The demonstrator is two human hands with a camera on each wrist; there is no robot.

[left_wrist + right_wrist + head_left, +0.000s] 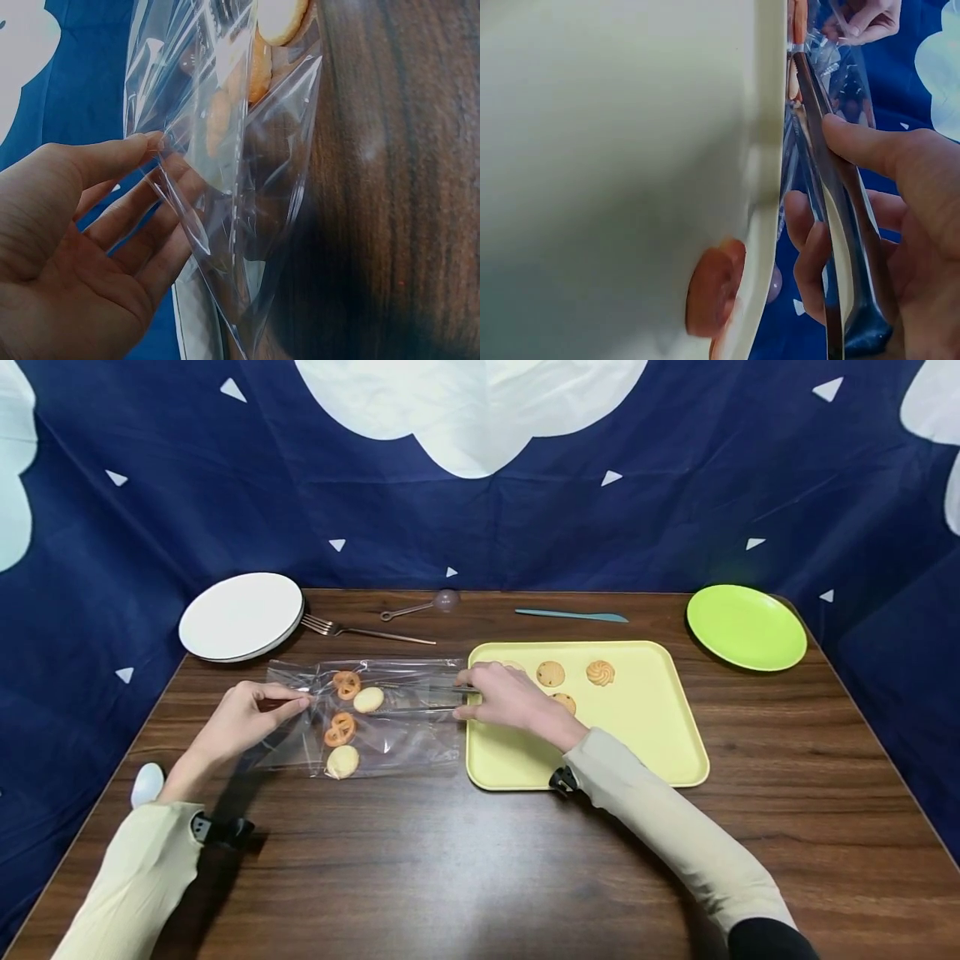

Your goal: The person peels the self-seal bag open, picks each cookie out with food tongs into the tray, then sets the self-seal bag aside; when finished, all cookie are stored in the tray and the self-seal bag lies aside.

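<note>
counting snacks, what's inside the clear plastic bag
Inside the clear plastic bag: two brown looped pretzels, two pale round cookies and the front of the silver metal tongs. Whatever lies directly beneath the pretzels and cookies is covered.

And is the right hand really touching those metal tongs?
Touching. The right wrist view shows the right hand gripping the metal tongs, its fingers curled around them.

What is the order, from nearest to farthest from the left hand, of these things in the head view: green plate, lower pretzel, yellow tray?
1. Lower pretzel, just right of the left hand.
2. Yellow tray, farther right.
3. Green plate, far right, at the back.
</note>
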